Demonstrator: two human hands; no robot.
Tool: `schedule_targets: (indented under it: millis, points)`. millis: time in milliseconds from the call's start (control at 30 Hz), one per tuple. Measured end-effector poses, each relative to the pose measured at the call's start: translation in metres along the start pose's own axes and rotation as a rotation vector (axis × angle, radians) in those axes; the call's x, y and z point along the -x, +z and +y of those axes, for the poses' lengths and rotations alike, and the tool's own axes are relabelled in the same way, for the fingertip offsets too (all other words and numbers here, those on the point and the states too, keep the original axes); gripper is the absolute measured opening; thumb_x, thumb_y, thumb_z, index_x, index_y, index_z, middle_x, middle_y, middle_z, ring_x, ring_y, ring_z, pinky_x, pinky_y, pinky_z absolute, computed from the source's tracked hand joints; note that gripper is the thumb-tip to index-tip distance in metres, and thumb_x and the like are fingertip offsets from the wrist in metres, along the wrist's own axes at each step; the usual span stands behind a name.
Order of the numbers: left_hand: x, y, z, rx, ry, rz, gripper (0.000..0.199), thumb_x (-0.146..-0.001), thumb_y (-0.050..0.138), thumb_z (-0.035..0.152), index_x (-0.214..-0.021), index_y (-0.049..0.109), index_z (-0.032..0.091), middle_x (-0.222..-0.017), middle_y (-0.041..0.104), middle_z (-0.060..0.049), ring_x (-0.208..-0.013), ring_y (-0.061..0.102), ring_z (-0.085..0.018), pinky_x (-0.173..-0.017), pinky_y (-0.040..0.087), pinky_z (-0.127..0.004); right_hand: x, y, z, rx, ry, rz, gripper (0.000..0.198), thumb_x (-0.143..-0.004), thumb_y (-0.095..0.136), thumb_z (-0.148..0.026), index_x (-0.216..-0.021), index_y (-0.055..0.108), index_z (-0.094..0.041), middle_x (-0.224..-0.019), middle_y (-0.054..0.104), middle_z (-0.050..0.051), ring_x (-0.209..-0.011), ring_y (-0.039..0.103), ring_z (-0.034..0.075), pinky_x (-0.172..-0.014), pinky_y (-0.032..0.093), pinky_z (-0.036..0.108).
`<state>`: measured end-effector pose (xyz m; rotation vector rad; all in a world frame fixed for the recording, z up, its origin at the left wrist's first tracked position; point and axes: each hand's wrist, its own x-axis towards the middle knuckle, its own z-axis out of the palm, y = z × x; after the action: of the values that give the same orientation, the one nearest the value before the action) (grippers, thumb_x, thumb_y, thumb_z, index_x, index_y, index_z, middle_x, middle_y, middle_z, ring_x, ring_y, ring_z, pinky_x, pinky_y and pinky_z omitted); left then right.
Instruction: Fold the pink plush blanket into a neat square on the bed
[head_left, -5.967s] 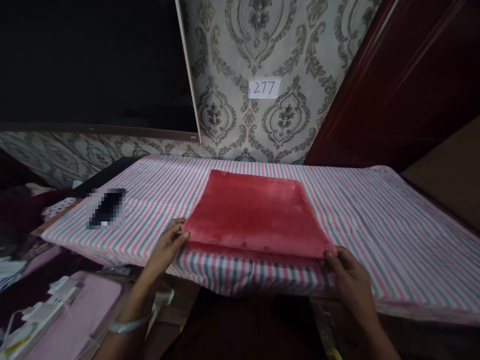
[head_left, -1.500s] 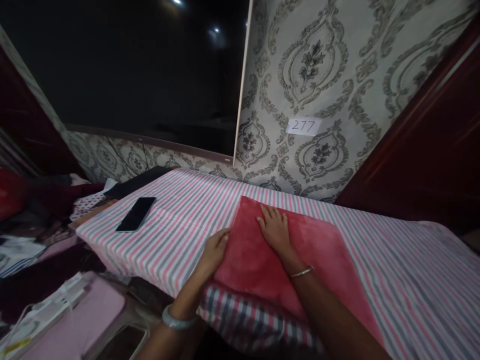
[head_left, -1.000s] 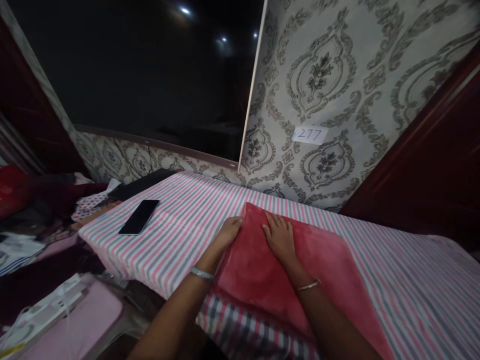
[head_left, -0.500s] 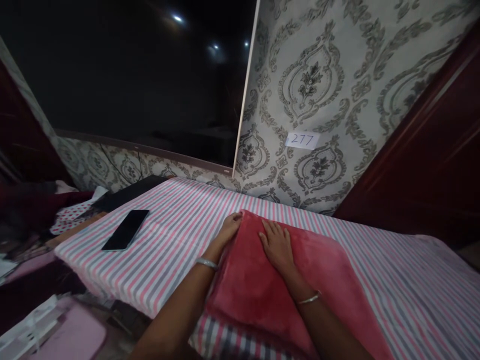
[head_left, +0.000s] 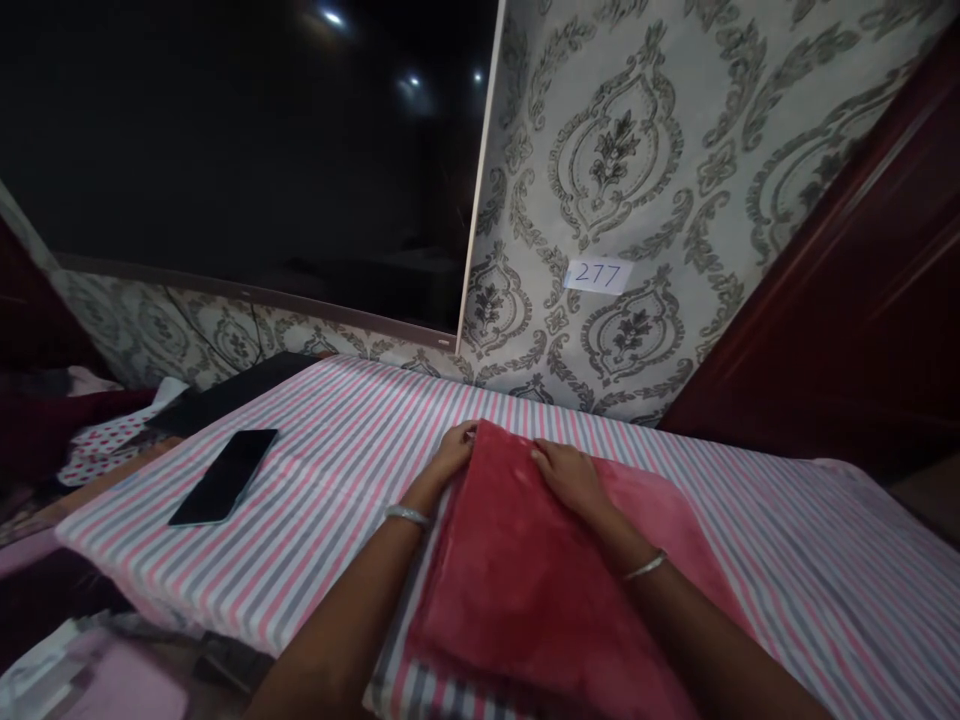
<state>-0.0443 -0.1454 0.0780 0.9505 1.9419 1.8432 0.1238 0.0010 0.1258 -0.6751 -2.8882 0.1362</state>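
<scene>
A soft red plush cloth (head_left: 510, 590), folded in layers, lies over the front part of the striped tablecloth (head_left: 322, 470). My left hand (head_left: 453, 452) is closed on its far left corner, with the fingertips partly hidden at the edge. Along the far edge, to the right of that corner, my right hand (head_left: 574, 478) is curled over the top layer with its thumb towards the left hand. A paler pink part of the cloth reaches out to the right beneath my right forearm. Each wrist has a silvery bangle.
A black phone (head_left: 225, 478) lies on the left of the table. Behind the table are a large dark television (head_left: 247, 160) and a patterned wall with a paper (head_left: 598, 275) marked 277. Clothes (head_left: 105, 440) are piled at the far left; a pink seat (head_left: 124, 680) is below.
My right hand has gone from lying flat with spread fingers to curling at the cloth's far edge, slightly to the right. My left hand keeps the corner. The view has shifted slightly.
</scene>
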Motion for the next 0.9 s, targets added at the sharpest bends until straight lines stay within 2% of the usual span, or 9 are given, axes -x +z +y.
schedule_targets:
  millis: [167,300,367,500,667,800,900]
  points:
    - [0.006,-0.012,0.004,0.152,0.023,-0.280,0.057,-0.069,0.071,0.025,-0.125,0.068,0.018,-0.123,0.072,-0.010,-0.110,0.067,-0.025,-0.100,0.052,-0.039,0.008,0.023,-0.001,0.024,0.003,0.103,0.038,-0.106,0.036,-0.034,-0.130,0.064,-0.021,-0.127,0.070,0.009,-0.118,0.060,0.026,-0.099,0.037,0.038]
    - [0.003,-0.010,0.003,0.134,0.029,-0.327,0.056,-0.064,0.078,0.025,-0.119,0.070,0.018,-0.121,0.072,-0.010,-0.107,0.066,-0.026,-0.099,0.052,-0.039,0.009,0.024,-0.001,0.019,0.007,0.117,0.037,-0.107,0.036,-0.034,-0.124,0.066,-0.020,-0.121,0.071,0.009,-0.113,0.061,0.026,-0.096,0.037,0.037]
    - [0.000,-0.006,-0.002,0.094,0.041,-0.292,0.049,-0.065,0.078,0.024,-0.112,0.072,0.017,-0.112,0.074,-0.009,-0.100,0.067,-0.025,-0.094,0.053,-0.038,0.009,0.023,0.000,0.001,0.002,0.123,0.036,-0.107,0.037,-0.034,-0.123,0.066,-0.020,-0.121,0.071,0.009,-0.113,0.061,0.026,-0.096,0.037,0.038]
    - [-0.005,0.003,-0.014,0.042,0.073,-0.132,0.032,-0.070,0.076,0.025,-0.100,0.073,0.016,-0.100,0.074,-0.008,-0.095,0.066,-0.024,-0.089,0.053,-0.037,0.010,0.022,0.000,-0.017,0.000,0.136,0.035,-0.106,0.038,-0.033,-0.122,0.066,-0.019,-0.122,0.071,0.009,-0.114,0.060,0.026,-0.097,0.036,0.038]
    - [-0.008,0.010,-0.024,0.036,0.116,-0.046,0.031,-0.067,0.080,0.025,-0.097,0.074,0.017,-0.097,0.074,-0.007,-0.097,0.064,-0.025,-0.089,0.052,-0.036,0.010,0.023,0.001,-0.025,-0.004,0.139,0.035,-0.106,0.038,-0.032,-0.125,0.065,-0.020,-0.123,0.071,0.009,-0.114,0.061,0.027,-0.096,0.036,0.038]
    - [-0.010,0.014,-0.030,0.023,0.094,0.034,0.018,-0.069,0.075,0.025,-0.084,0.074,0.017,-0.083,0.073,-0.004,-0.087,0.064,-0.023,-0.082,0.052,-0.033,0.010,0.025,0.003,-0.044,-0.010,0.143,0.035,-0.106,0.038,-0.032,-0.125,0.065,-0.019,-0.122,0.071,0.010,-0.114,0.061,0.027,-0.096,0.035,0.038]
    - [-0.013,0.015,-0.036,0.029,0.070,0.101,0.014,-0.073,0.068,0.025,-0.082,0.072,0.017,-0.079,0.071,-0.003,-0.080,0.063,-0.020,-0.077,0.051,-0.031,0.011,0.026,0.005,-0.071,-0.018,0.150,0.035,-0.106,0.038,-0.031,-0.125,0.065,-0.020,-0.123,0.071,0.009,-0.112,0.061,0.026,-0.096,0.036,0.038]
